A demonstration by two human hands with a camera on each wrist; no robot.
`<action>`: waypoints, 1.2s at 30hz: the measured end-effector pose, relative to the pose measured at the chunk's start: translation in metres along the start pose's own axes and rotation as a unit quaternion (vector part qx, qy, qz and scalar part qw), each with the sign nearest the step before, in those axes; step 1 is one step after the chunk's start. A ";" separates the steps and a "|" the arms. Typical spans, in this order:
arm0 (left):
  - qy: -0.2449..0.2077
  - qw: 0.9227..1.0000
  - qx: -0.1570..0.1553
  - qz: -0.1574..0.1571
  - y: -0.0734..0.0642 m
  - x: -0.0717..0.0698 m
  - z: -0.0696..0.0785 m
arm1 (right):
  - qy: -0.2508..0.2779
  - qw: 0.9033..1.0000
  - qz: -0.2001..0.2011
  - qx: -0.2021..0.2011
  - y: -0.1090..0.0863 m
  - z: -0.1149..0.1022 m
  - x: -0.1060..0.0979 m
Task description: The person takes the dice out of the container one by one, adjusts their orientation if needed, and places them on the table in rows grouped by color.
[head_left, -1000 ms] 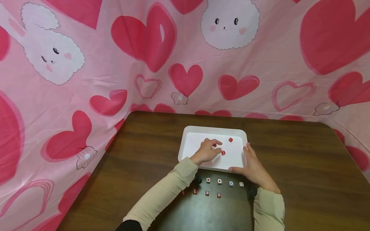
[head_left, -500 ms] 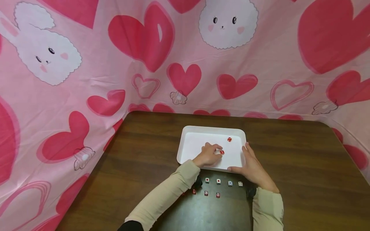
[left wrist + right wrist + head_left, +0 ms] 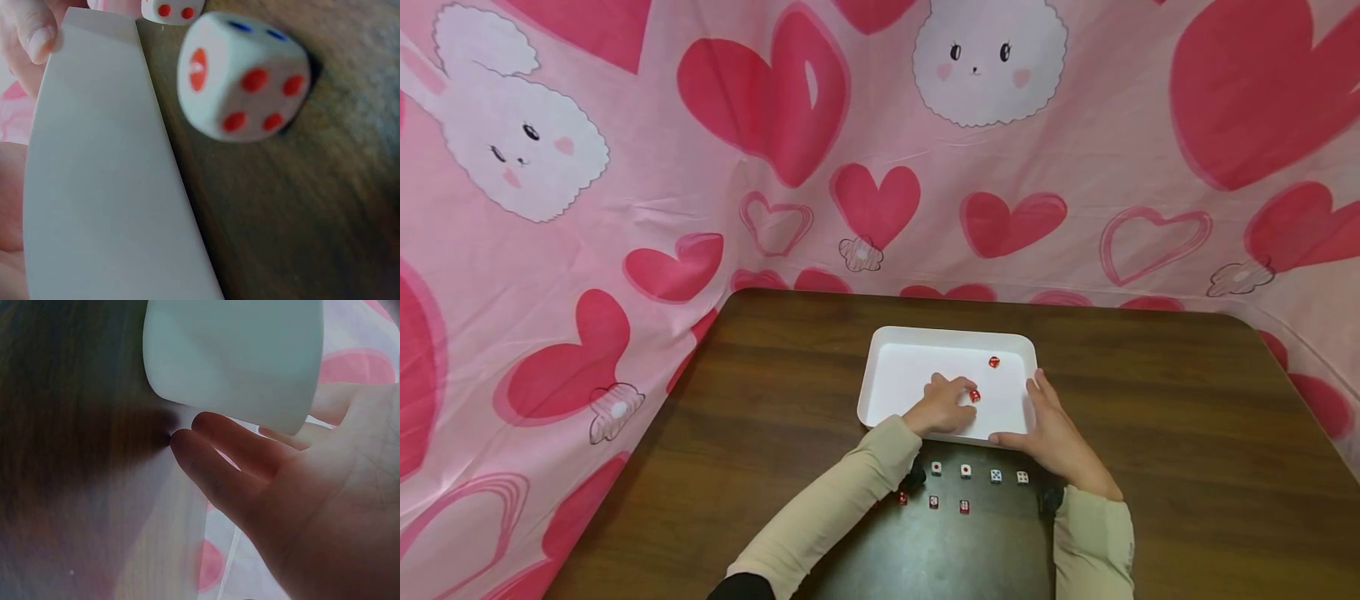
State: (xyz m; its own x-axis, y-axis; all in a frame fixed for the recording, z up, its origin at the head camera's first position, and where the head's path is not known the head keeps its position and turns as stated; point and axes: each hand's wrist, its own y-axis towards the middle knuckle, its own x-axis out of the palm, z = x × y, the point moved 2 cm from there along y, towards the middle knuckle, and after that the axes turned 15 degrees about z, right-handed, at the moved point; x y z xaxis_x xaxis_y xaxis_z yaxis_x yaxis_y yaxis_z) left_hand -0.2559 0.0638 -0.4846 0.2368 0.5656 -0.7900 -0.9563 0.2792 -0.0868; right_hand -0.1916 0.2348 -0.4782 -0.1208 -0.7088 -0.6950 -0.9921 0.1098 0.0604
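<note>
A shallow white tray (image 3: 898, 335) lies on the table. My left hand (image 3: 942, 406) reaches over its front rim, index finger and thumb spread either side of a red die (image 3: 975, 396), the fingertip right at the die. Another red die (image 3: 994, 362) sits near the tray's back right corner. My right hand (image 3: 1056, 433) holds the front right corner, thumb along the front side and fingers against the right wall; in the right wrist view its fingers (image 3: 215, 469) lie under the tray's corner. A white die (image 3: 244, 81) with red and blue pips shows large in the left wrist view.
In front of the tray, several white dice (image 3: 966, 472) form a row, with a row of red dice (image 3: 933, 502) nearer me. My left forearm hangs over the left end of the rows. A pink heart-patterned cloth (image 3: 880, 125) surrounds the wooden table (image 3: 1187, 433).
My left hand has come down toward the red die, its index finger lowering beside it. The right hand keeps its place at the tray corner. The view has shifted slightly.
</note>
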 end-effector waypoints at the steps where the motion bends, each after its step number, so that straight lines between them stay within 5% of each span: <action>1: 0.002 1.000 0.001 0.002 0.000 0.000 0.000 | 0.000 1.000 0.000 -0.001 0.000 0.000 0.000; 14: 0.006 1.000 -0.005 0.004 0.001 0.005 0.000 | 0.003 1.000 0.007 -0.011 0.000 0.001 0.001; 36: 0.003 0.999 0.000 0.050 -0.002 0.007 0.000 | 0.008 1.000 -0.001 -0.002 0.000 0.004 0.001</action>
State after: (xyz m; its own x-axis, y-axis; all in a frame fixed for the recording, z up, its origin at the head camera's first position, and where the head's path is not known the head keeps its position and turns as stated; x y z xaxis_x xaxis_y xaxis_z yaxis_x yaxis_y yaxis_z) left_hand -0.2523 0.0666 -0.4900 0.1387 0.5856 -0.7987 -0.9753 0.2207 -0.0075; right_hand -0.1915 0.2372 -0.4821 -0.1193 -0.7202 -0.6835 -0.9925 0.1058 0.0618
